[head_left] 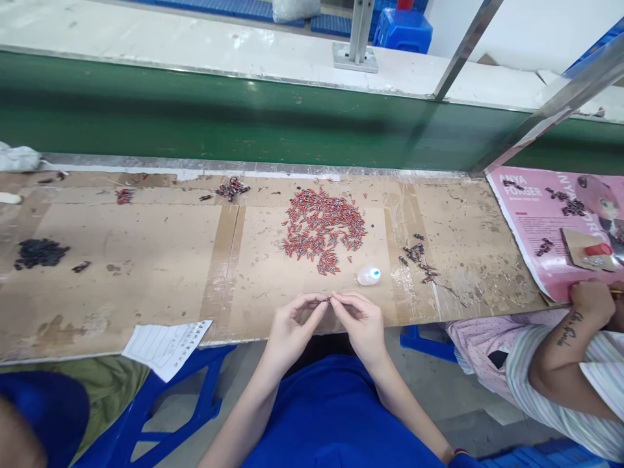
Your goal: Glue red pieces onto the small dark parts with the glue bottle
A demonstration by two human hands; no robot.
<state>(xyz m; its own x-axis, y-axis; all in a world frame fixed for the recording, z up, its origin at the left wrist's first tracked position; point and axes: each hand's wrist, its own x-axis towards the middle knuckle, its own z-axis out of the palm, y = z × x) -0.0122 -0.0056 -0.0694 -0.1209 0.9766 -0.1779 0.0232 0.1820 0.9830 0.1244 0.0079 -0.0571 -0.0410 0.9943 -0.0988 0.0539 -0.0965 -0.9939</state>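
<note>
My left hand (296,325) and my right hand (359,322) meet at the front edge of the cardboard-covered bench (277,296). Fingertips of both hands pinch one tiny dark and reddish part (328,299) between them; its exact kind is too small to make out. Beyond my hands lies a loose pile of small red and silver pieces (322,224). A small clear bottle with a blue tip (369,276) stands close to my right hand. To the right of it is a small group of dark and red parts (416,255).
Black pieces (41,253) are heaped at the left, and a dark-red cluster (233,189) lies at the back. A paper sheet (166,348) overhangs the front edge. One co-worker's forearm (560,344) rests by a pink poster (524,227); another person sits at the left. Behind runs a green panel (219,117).
</note>
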